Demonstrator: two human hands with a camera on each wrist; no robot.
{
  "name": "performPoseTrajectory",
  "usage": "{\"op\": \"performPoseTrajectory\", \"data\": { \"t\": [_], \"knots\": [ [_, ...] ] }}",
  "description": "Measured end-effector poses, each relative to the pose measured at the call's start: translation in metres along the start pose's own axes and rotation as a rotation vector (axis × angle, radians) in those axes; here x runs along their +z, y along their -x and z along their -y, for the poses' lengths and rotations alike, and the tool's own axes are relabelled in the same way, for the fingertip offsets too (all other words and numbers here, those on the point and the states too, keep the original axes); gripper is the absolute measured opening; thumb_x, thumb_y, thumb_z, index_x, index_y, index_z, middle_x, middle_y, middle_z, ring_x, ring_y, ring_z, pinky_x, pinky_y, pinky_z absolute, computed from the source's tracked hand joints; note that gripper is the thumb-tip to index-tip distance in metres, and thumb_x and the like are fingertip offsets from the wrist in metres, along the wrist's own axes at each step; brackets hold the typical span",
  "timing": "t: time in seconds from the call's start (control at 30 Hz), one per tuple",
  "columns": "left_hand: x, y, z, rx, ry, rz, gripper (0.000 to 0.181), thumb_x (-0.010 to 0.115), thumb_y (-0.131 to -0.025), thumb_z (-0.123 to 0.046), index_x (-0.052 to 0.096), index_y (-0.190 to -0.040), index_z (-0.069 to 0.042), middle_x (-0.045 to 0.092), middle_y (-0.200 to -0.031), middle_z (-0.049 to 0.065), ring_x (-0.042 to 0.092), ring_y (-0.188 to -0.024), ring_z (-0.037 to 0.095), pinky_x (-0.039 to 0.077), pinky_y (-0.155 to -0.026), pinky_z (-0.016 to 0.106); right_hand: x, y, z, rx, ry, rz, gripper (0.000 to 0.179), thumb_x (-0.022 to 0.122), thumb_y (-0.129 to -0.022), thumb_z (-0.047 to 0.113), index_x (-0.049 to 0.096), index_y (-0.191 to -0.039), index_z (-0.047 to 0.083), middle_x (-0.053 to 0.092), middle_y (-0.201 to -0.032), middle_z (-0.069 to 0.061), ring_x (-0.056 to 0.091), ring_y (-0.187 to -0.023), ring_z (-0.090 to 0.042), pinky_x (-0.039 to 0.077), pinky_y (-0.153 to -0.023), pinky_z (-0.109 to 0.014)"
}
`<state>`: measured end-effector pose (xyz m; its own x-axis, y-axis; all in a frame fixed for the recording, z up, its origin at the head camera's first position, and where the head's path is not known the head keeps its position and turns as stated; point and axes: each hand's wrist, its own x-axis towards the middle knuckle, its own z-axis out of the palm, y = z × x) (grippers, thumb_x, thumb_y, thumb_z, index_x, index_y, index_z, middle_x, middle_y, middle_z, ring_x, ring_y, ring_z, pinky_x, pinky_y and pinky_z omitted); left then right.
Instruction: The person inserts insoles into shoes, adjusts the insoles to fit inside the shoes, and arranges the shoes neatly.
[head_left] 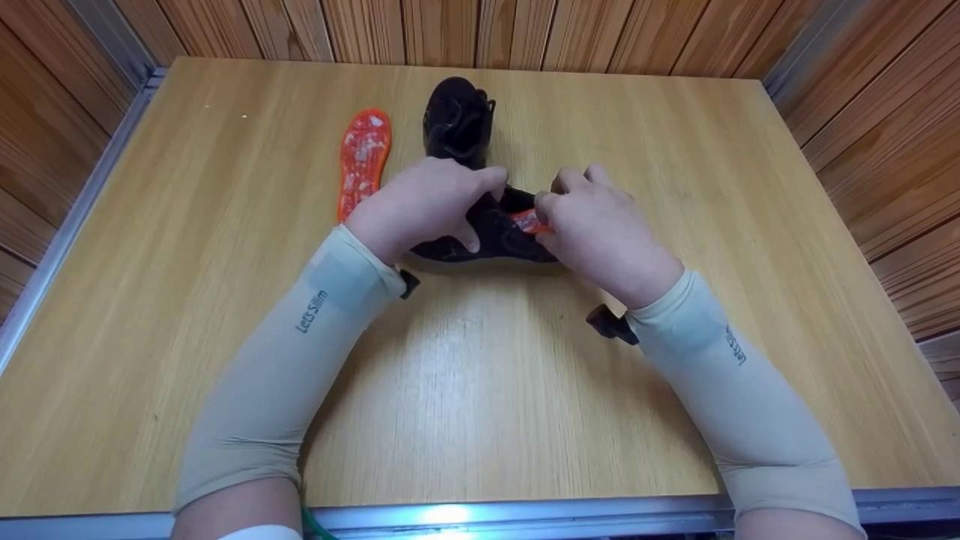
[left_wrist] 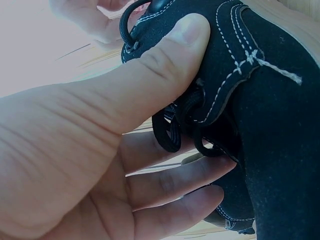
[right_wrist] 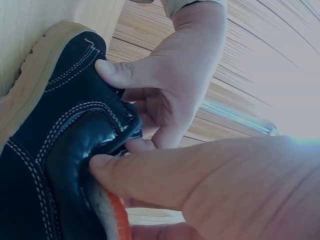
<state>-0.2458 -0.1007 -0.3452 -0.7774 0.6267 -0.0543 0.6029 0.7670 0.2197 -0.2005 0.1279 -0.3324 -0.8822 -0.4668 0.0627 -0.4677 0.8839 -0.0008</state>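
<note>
A black lace-up shoe (head_left: 487, 244) with white stitching lies across the table, toe to the left. My left hand (head_left: 424, 199) holds its front part, thumb (left_wrist: 165, 65) on the near side and fingers by the laces (left_wrist: 167, 132). An orange-red insole (head_left: 528, 222) shows at the shoe's opening, partly inside. My right hand (head_left: 600, 229) pinches that insole at the opening. In the right wrist view the thumb (right_wrist: 125, 172) lies by the padded collar (right_wrist: 75, 155), above the orange edge (right_wrist: 120, 215); the other fingertips are mostly hidden.
A second black shoe (head_left: 454, 112) stands just behind, toe away from me. A loose orange-red insole (head_left: 366, 150) lies left of it, its lower end hidden by my left hand. Wood-panelled walls (head_left: 517, 34) border the wooden table (head_left: 187, 300).
</note>
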Motion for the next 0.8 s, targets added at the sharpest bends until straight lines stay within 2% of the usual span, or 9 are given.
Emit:
{"op": "performPoseTrajectory", "data": {
  "t": [0.1,0.23,0.5,0.8],
  "knots": [
    [0.0002,-0.0004,0.0002,0.001,-0.004,-0.001,0.058,0.095,-0.084,-0.033,0.059,-0.129,-0.023,0.079,-0.119,0.01,0.072,-0.098,0.029,0.061,-0.095,0.051,-0.0023,0.0005,-0.001,0.001,-0.002,0.021,0.029,0.086,-0.095,0.02,0.079,-0.12,0.007,0.069,-0.129,-0.02,0.058,-0.111,-0.044,0.06,-0.084,-0.057],
    [0.0003,-0.001,-0.0003,0.004,-0.014,-0.004,0.059,0.096,-0.084,-0.033,0.059,-0.128,-0.023,0.079,-0.117,0.009,0.072,-0.097,0.029,0.061,-0.095,0.051,-0.0039,0.0016,-0.0021,-0.018,-0.001,0.013,0.023,0.085,-0.094,0.015,0.08,-0.114,0.005,0.072,-0.128,-0.023,0.061,-0.108,-0.045,0.06,-0.089,-0.058],
    [-0.0004,-0.0011,0.0001,0.025,-0.02,-0.022,0.059,0.098,-0.083,-0.03,0.059,-0.126,-0.019,0.078,-0.106,0.01,0.072,-0.093,0.031,0.06,-0.089,0.052,-0.0055,0.0017,-0.0009,-0.018,0.015,0.028,0.021,0.084,-0.094,0.011,0.081,-0.115,0.005,0.073,-0.124,-0.018,0.059,-0.105,-0.041,0.059,-0.085,-0.054],
    [-0.0002,-0.0013,0.0002,0.027,-0.02,-0.011,0.059,0.097,-0.084,-0.031,0.059,-0.127,-0.02,0.078,-0.111,0.01,0.072,-0.095,0.031,0.061,-0.091,0.052,0.0007,0.0009,0.0014,-0.04,0.0,-0.021,0.014,0.076,-0.097,0.002,0.081,-0.111,0.001,0.072,-0.115,-0.019,0.057,-0.101,-0.039,0.06,-0.08,-0.052]
  ]
}}
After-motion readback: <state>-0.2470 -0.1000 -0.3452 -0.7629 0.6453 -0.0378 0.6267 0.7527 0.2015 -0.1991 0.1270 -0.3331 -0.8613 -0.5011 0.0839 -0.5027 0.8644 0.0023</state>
